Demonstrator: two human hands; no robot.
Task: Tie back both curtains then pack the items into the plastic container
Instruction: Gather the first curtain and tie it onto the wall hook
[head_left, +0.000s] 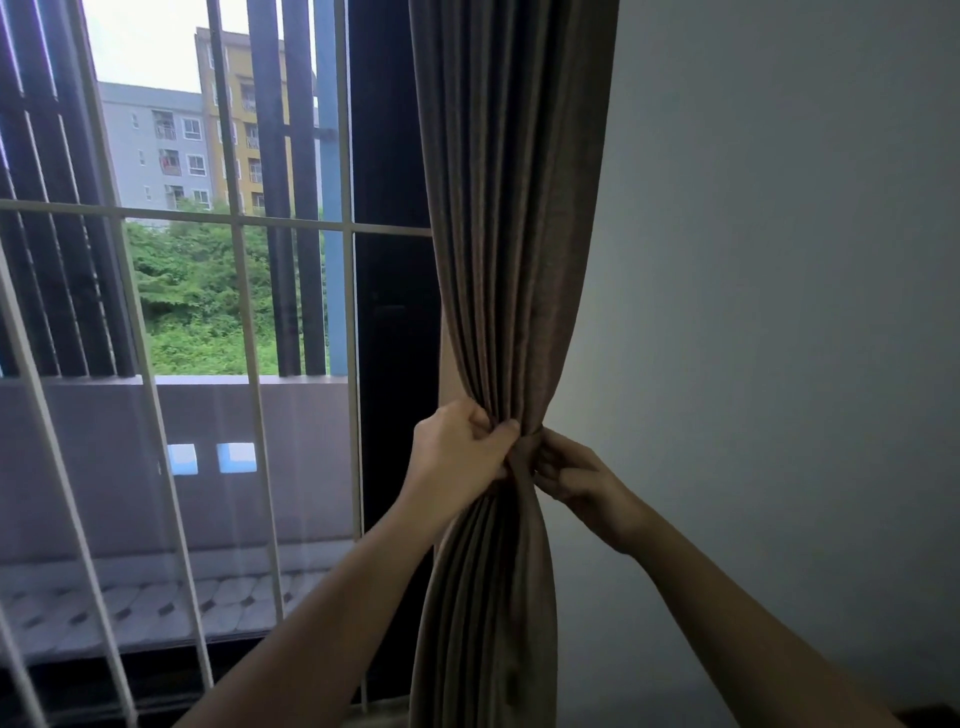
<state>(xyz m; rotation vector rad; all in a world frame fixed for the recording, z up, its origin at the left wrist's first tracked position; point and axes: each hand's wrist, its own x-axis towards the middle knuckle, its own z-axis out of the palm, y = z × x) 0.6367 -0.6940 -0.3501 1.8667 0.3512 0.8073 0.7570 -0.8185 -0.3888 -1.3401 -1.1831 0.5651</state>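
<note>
Head view: a brown curtain (511, 249) hangs in the middle of the frame, between the window on the left and a plain pale wall (779, 270) on the right. Its folds fall straight from the top, are drawn into a narrow waist in the lower half, and spread out again below that, running down out of the frame.

Both hands meet at that waist. The left hand (457, 452) comes in from the lower left and grasps the gathered cloth from the window side, fingers curled round the folds and the thumb laid across the front. The right hand (571, 475) comes in from the lower right on the wall side, in shadow; its fingers are curled and pinch a band (523, 460) of the same brown cloth that crosses the waist between the two hands. Whether the ends of the band are joined cannot be told, as the hands cover them. Both forearms are bare and reach up from the near edge.

To the left, a white grille (236, 222) of thin bars stands in front of the glass. A dark door frame (389, 312) runs upright just beside the curtain's left edge. Beyond the glass lie a tiled balcony floor (156, 603) and a low grey parapet (104, 441), then dark upright slats. Far off are green trees (197, 291) and grey and yellow blocks of flats (171, 145) under a pale sky.
</note>
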